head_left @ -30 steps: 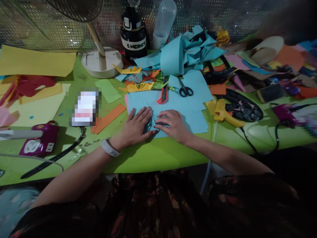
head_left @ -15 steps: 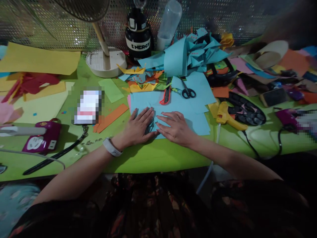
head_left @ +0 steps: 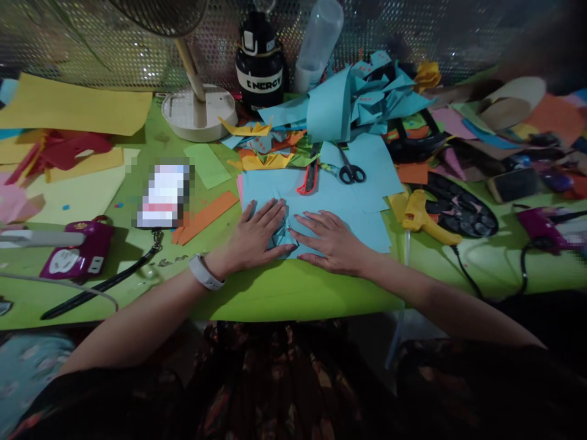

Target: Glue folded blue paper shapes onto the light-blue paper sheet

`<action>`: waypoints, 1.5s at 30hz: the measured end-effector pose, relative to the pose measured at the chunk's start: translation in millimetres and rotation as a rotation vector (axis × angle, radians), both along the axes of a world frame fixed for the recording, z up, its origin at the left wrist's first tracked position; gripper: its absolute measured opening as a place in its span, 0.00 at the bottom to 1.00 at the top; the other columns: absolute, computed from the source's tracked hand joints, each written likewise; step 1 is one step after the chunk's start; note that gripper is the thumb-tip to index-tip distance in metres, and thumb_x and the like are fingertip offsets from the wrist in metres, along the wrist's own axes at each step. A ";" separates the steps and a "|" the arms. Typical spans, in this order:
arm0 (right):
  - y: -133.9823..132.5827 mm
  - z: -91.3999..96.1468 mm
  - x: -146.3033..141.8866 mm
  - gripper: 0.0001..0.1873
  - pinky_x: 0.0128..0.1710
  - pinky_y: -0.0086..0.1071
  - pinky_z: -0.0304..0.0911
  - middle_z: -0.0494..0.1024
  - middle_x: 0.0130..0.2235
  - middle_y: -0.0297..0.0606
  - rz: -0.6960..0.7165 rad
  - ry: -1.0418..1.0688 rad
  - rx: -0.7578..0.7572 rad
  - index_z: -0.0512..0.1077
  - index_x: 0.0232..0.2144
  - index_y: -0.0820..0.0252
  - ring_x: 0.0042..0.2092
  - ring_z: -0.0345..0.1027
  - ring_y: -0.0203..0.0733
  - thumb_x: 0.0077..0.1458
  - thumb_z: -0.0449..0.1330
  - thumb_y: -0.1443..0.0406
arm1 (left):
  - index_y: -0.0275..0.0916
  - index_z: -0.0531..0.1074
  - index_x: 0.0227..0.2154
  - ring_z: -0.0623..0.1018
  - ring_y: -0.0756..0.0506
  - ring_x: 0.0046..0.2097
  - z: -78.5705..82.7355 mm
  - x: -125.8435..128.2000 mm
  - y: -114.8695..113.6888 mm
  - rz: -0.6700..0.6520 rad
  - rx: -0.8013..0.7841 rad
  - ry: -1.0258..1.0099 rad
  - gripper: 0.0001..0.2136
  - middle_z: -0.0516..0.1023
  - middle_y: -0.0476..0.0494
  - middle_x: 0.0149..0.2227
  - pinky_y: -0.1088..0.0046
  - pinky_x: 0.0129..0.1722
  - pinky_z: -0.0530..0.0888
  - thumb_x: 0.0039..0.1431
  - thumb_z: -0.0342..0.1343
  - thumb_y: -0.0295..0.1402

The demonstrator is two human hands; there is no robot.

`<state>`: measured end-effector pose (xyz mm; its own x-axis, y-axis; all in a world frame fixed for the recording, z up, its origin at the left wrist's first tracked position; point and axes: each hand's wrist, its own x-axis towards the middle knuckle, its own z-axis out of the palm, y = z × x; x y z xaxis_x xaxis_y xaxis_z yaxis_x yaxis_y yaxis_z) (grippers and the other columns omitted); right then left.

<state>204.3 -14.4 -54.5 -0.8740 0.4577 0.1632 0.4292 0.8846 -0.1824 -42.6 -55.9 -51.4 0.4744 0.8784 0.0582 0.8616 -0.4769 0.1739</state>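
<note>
My left hand [head_left: 257, 235] lies flat with its fingers stretched out over a creased piece of blue paper [head_left: 285, 231]. Facing it, my right hand [head_left: 331, 243] also rests palm down on the blue paper, fingers spread. The creased piece shows between the two hands and is partly covered by them. Beneath it are larger blue sheets [head_left: 367, 205]. Just beyond my fingers a red-edged box cutter [head_left: 309, 174] and black-handled scissors [head_left: 351, 171] lie on these sheets.
A yellow glue gun [head_left: 431, 220] with a cord lies to the right, by a black tray [head_left: 479, 214]. Left are a phone [head_left: 165, 192] and orange strips [head_left: 206, 215]. A fan [head_left: 199, 116], a black bottle [head_left: 260, 79] and folded blue paper pieces [head_left: 330, 107] stand behind.
My right hand has flattened and spread its fingers, shifting slightly right. My left hand stays nearly in place on the paper. The view has moved a little.
</note>
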 end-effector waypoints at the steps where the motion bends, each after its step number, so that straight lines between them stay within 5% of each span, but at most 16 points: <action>1: -0.6 0.4 -0.2 0.29 0.65 0.56 0.48 0.59 0.67 0.42 -0.005 0.001 0.000 0.63 0.63 0.48 0.68 0.50 0.54 0.62 0.56 0.51 | 0.38 0.45 0.70 0.50 0.38 0.71 0.3 0.0 0.0 0.000 -0.005 0.002 0.37 0.48 0.38 0.71 0.51 0.69 0.41 0.65 0.40 0.55; 19: -1.7 1.5 -2.6 0.28 0.66 0.55 0.45 0.61 0.67 0.40 -0.014 -0.017 0.061 0.65 0.61 0.49 0.69 0.46 0.51 0.62 0.54 0.49 | 0.38 0.44 0.70 0.48 0.39 0.71 -0.6 -0.6 0.2 -0.006 -0.010 0.016 0.38 0.47 0.39 0.71 0.52 0.69 0.40 0.65 0.40 0.56; 45: 4.0 -7.9 -1.6 0.30 0.62 0.54 0.52 0.65 0.64 0.46 0.068 0.070 0.139 0.67 0.60 0.53 0.65 0.56 0.53 0.62 0.52 0.46 | 0.34 0.45 0.69 0.48 0.40 0.71 0.2 -1.6 -0.2 -0.022 0.003 0.035 0.37 0.49 0.37 0.71 0.52 0.69 0.42 0.67 0.38 0.54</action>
<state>202.7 -10.4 -62.4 -0.8865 0.3664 0.2827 0.3576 0.9301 -0.0840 -44.2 -56.2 -51.2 0.4954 0.8676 0.0435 0.8564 -0.4962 0.1427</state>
